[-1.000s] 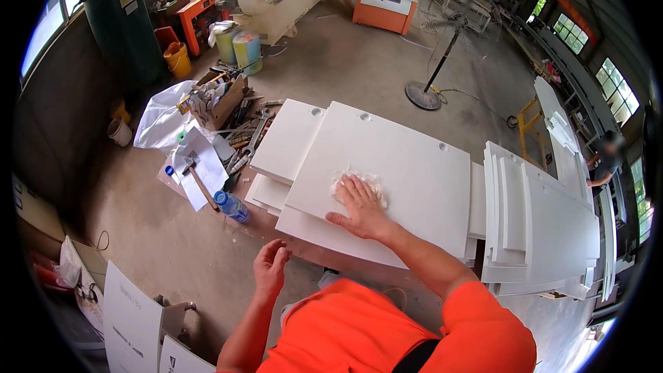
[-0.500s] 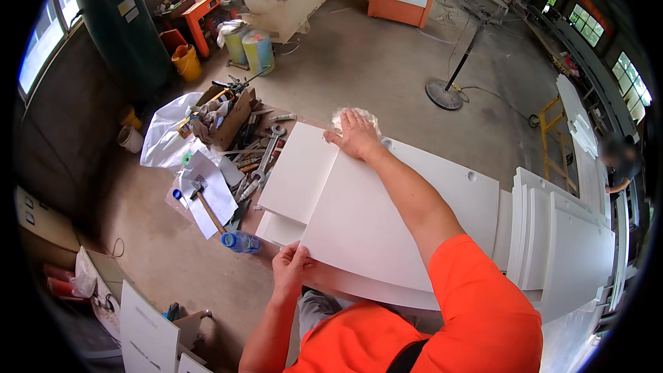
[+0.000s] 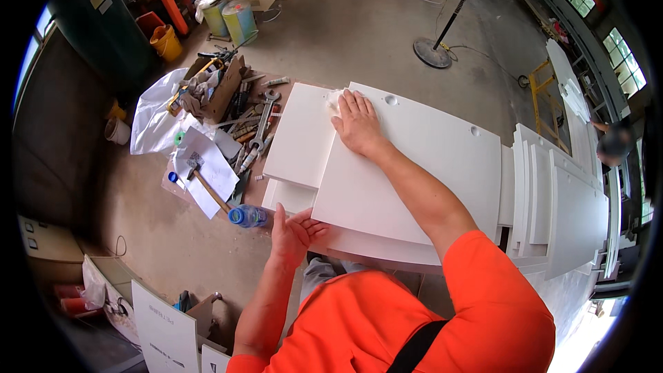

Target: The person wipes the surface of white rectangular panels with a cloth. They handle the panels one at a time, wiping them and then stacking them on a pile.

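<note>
A large white panel (image 3: 407, 173) lies on a stack of similar boards in front of me. My right hand (image 3: 359, 123) rests on its far left part, fingers stretched, pressing down a crumpled whitish cloth (image 3: 334, 101) that is mostly hidden beneath. Beside the near left corner is my left hand (image 3: 293, 236), palm turned up and fingers apart; its fingertips are at the panel's edge, and I cannot tell if they touch. A smaller white board (image 3: 297, 135) sticks out to the left from under the large panel.
Left of the boards lie a clear bottle with a blue cap (image 3: 247, 216), a hammer (image 3: 209, 191) on paper, a wrench (image 3: 264, 121) and an open tool box (image 3: 222, 90). More white panels (image 3: 573, 214) stand at right. A person (image 3: 615, 145) is at far right.
My left hand has let go of the panel's near left corner and opened. My right hand and the cloth have moved in from the far edge. The whole view has tipped downward.
</note>
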`<action>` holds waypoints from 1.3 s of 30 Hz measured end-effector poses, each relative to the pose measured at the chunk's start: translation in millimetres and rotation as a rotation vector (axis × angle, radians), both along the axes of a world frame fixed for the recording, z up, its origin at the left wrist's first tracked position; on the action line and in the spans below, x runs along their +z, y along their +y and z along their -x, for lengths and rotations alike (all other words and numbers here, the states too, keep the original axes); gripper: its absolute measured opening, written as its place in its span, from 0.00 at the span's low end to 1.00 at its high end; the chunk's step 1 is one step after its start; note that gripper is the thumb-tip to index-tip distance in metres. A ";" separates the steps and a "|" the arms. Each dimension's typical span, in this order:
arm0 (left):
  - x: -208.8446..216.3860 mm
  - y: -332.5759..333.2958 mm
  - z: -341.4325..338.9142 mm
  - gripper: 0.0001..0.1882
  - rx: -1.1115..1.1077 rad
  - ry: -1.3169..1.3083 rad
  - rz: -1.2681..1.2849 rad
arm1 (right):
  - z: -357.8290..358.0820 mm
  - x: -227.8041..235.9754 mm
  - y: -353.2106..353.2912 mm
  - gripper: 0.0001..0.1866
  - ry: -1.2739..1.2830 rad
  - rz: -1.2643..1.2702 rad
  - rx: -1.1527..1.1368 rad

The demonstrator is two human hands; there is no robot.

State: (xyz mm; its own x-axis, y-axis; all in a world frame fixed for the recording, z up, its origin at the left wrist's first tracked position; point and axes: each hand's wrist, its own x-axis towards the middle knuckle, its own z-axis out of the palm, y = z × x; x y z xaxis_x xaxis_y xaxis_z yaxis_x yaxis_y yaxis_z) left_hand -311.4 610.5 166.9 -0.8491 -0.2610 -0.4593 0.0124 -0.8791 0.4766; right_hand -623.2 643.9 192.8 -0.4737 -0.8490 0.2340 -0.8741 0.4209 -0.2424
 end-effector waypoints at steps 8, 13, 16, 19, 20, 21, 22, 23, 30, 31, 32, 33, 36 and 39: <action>-20.8 -22.1 -18.3 0.61 -0.020 0.056 -0.205 | -207.7 -2.4 94.9 0.45 -0.046 0.010 0.052; 14.2 -15.2 3.0 0.52 -0.056 -0.183 0.009 | -129.1 -20.1 329.0 0.40 0.186 -0.139 -0.606; -11.4 -19.5 15.4 0.46 -0.153 -0.195 0.089 | -107.9 -18.0 408.5 0.40 0.104 -0.134 -0.988; 0.7 -17.5 31.6 0.27 -0.250 -0.206 0.301 | -160.6 -7.5 289.5 0.42 0.092 -0.034 -0.720; 2.1 -13.5 38.8 0.24 -0.305 -0.188 0.398 | -187.3 -1.7 244.2 0.43 0.036 0.015 -0.539; 0.2 -9.9 41.2 0.21 -0.269 -0.184 0.416 | -211.5 4.1 212.6 0.43 -0.023 0.042 -0.360; -3.3 -8.3 39.5 0.17 -0.234 -0.186 0.440 | -226.7 4.9 193.0 0.44 -0.063 0.058 -0.240; -8.1 -12.0 34.9 0.17 -0.216 -0.214 0.463 | -217.1 5.8 201.5 0.45 -0.071 0.048 -0.247; -0.5 -11.7 28.4 0.23 0.043 -0.153 1.116 | -90.5 -0.3 396.5 0.48 -0.045 -0.199 -1.099; 10.3 -12.6 37.3 0.25 0.034 -0.124 1.437 | -86.3 -4.4 390.7 0.48 -0.007 -0.241 -1.060; 38.9 -3.0 49.8 0.28 0.031 -0.101 1.755 | -79.1 -8.3 384.2 0.49 0.031 -0.285 -1.015; 50.7 5.8 62.5 0.30 -0.019 -0.136 1.810 | -64.6 -12.9 371.5 0.51 0.105 -0.300 -0.903; 33.8 1.2 80.2 0.37 -0.246 -0.146 1.874 | 18.9 -2.0 344.9 0.52 0.097 -0.211 -0.763; 30.4 10.7 90.1 0.40 -0.270 -0.189 2.029 | 132.7 5.2 326.7 0.52 0.061 -0.099 -0.933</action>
